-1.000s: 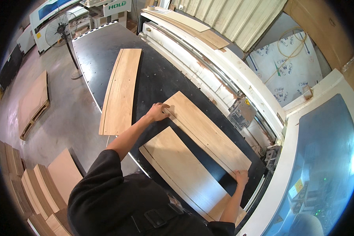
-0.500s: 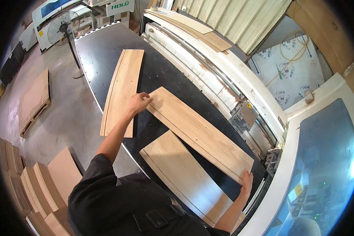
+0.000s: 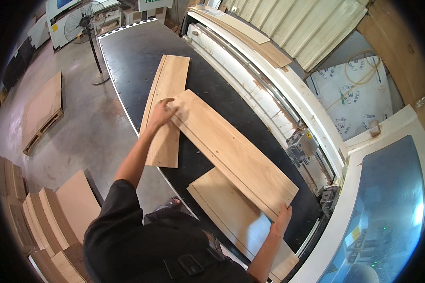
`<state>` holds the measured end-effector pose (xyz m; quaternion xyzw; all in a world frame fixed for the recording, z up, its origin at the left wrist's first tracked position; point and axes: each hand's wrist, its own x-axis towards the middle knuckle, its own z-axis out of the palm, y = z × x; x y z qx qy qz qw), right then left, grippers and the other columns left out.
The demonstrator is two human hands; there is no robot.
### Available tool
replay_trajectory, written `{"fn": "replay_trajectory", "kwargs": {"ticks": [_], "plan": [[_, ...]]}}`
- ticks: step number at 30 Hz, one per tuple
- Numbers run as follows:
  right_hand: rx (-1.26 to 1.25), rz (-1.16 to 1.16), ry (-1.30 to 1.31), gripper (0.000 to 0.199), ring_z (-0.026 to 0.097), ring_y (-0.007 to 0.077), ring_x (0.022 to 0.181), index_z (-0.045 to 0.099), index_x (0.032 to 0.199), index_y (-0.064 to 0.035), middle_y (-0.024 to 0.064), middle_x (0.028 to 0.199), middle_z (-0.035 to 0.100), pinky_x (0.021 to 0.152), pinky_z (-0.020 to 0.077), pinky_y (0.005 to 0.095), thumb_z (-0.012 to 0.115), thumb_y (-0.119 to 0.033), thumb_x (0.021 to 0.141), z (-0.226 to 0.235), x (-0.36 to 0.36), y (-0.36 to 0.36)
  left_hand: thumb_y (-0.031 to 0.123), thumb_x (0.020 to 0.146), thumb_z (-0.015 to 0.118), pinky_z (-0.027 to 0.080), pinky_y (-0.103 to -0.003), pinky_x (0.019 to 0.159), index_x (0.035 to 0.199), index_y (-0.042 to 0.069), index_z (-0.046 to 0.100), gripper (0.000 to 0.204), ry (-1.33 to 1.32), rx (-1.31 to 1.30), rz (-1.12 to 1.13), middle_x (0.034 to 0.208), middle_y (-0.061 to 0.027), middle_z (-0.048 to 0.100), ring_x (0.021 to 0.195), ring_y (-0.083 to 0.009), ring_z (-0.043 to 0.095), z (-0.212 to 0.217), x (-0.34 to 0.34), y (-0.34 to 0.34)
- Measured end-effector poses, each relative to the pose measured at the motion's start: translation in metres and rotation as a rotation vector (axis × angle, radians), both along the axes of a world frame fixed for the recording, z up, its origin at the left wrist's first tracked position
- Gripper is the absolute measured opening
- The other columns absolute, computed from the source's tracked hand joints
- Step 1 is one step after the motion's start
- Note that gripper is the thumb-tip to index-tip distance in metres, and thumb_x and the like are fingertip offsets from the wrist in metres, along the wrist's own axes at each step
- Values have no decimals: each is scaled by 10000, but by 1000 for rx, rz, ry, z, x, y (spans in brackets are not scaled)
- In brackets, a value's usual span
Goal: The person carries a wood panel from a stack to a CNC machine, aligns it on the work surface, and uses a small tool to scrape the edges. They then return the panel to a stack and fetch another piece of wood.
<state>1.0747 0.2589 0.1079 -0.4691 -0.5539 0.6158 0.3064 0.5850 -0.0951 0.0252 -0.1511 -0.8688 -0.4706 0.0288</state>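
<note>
A long light-wood panel (image 3: 236, 151) with a groove along one edge and small drilled holes spans between my hands. My left hand (image 3: 164, 112) grips its far left end, fingers over the edge. Its near right corner is held by my right hand (image 3: 282, 220). The panel slants over the black table and partly covers two other boards. One grooved wooden board (image 3: 167, 94) lies beyond my left hand, overhanging the table's left edge. A wider wooden board (image 3: 222, 203) rests below the held panel, nearer to me.
The black machine table (image 3: 141, 52) is flanked on the right by a white metal rail (image 3: 255, 85) and a blue-tinted cover (image 3: 378, 207). A standing fan (image 3: 92, 47), a pallet with boards (image 3: 42, 111) and stacked panels (image 3: 56, 217) stand on the floor at left.
Both hands have lifted the panel, and it now overlaps the boards on either side more. The view has shifted, so the surroundings sit differently in the picture.
</note>
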Motion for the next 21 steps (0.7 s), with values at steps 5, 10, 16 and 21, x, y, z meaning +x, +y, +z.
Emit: {"fn": "replay_trajectory", "kwargs": {"ticks": [5,10,16,21], "plan": [[-164,92,113,400,623,248,1123,519,1320,-31,145,1252,619,912,524,395,610,-202,970,-9,-65,-88,411,867,766,309,-543,1186,1534,112,352,840,-2,62,-190,1548,-418,232,1471,-541,238,12,100,45],[-548,575,194,421,673,325,1123,443,1399,-43,189,1345,600,857,598,420,528,-213,1024,-6,-112,-188,360,882,768,152,-510,1243,1575,52,254,917,-145,248,-264,1608,-404,119,1538,-476,110,49,163,11],[-754,1033,292,519,580,385,1289,330,1459,-17,226,1441,514,964,551,420,564,-224,1044,5,-161,-269,376,902,744,222,-427,1219,1551,23,314,855,-158,258,-309,1538,-230,376,1473,-353,317,60,91,-64],[-609,1356,94,509,624,251,1212,416,1466,11,193,1344,607,984,522,359,555,-247,1050,1,-167,-282,630,843,709,120,-636,1210,1581,266,327,907,-20,-417,-208,1674,-256,120,1537,-506,23,19,84,-100]]}}
